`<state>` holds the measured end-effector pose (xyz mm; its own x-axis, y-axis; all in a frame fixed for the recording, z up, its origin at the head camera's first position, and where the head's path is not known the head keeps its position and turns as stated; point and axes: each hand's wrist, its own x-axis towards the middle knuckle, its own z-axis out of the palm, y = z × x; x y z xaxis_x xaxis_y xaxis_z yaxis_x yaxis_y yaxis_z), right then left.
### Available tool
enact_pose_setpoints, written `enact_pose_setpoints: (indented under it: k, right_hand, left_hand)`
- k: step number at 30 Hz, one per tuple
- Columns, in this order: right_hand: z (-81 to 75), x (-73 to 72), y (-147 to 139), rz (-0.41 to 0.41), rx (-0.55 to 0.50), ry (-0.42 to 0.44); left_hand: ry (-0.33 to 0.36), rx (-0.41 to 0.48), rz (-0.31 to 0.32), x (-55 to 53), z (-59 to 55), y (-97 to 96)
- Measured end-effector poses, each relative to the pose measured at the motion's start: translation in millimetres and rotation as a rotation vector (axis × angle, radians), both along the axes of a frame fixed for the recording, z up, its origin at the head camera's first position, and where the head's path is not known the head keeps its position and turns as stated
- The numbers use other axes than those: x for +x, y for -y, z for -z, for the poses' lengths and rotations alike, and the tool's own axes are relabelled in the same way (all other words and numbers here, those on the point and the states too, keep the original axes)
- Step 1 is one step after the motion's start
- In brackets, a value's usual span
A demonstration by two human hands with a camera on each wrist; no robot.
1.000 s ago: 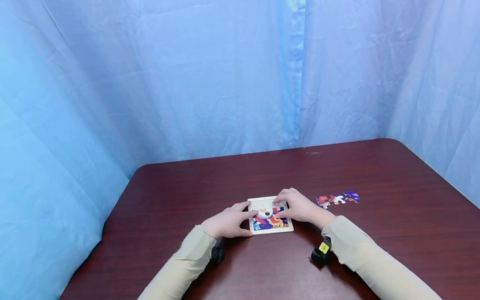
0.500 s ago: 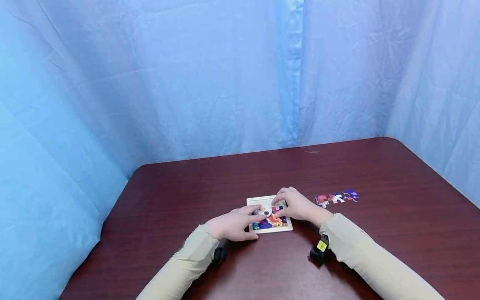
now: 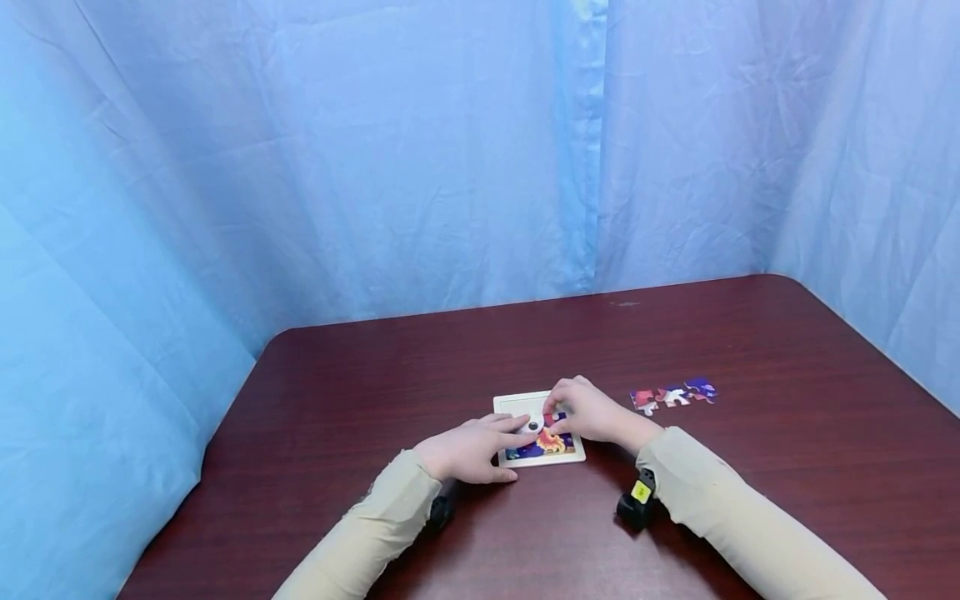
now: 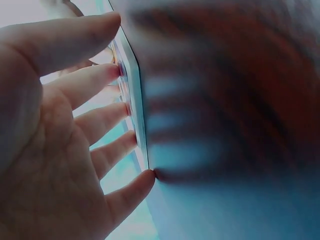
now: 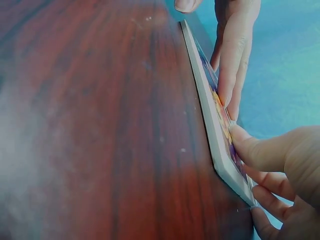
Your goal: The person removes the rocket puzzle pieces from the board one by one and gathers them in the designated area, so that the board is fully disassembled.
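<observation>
A jigsaw puzzle in a pale frame [image 3: 542, 463] lies on the table, partly filled with bright purple, red and orange pieces. My left hand [image 3: 480, 447] reaches over its left side with fairly straight fingers; the fingertips rest on the puzzle, and the thumb lies by the near left corner. From the right, my right hand [image 3: 592, 414] bends thumb and forefinger around a puzzle piece [image 3: 549, 421] near the middle. In the right wrist view the right thumb [image 5: 250, 145] presses on the picture surface, while the other fingers curl at the frame edge. The fingers partly hide the puzzle.
Several loose puzzle pieces [image 3: 675, 397] lie in a row on the dark red wooden table [image 3: 420, 367], right of the frame. Pale blue curtains [image 3: 435, 167] hang behind and at both sides. A black wrist camera [image 3: 635, 508] hangs under the right sleeve.
The left hand has slid right and further over the puzzle, covering more of its left part. The right forefinger has drawn a little nearer the thumb. The loose pieces stay put.
</observation>
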<state>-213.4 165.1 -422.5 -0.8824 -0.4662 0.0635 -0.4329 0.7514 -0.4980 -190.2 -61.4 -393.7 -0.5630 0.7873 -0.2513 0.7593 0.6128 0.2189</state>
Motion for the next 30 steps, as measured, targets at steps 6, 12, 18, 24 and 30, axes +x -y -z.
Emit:
enact_pose_setpoints:
  k: [6,12,18,24,30]
  right_hand:
    - [2.8,-0.3,2.3,0.007,0.011,0.005]
    - [2.9,0.6,3.1,0.012,0.008,0.013]
    - [1.4,0.4,2.4,0.002,-0.007,0.018]
    - [-0.3,-1.8,1.3,-0.025,-0.049,0.035]
    - [-0.6,-1.0,0.0,-0.042,-0.053,0.015]
  left_hand:
    - [-0.009,-0.007,0.000,1.8,1.1,-1.7]
    - [-0.014,-0.025,-0.024,2.4,2.1,-3.4]
    - [-0.016,-0.020,-0.033,1.5,3.2,-3.2]
    - [-0.025,-0.012,-0.036,-0.9,4.2,-3.2]
    - [-0.014,-0.019,-0.039,-2.4,5.1,-4.1]
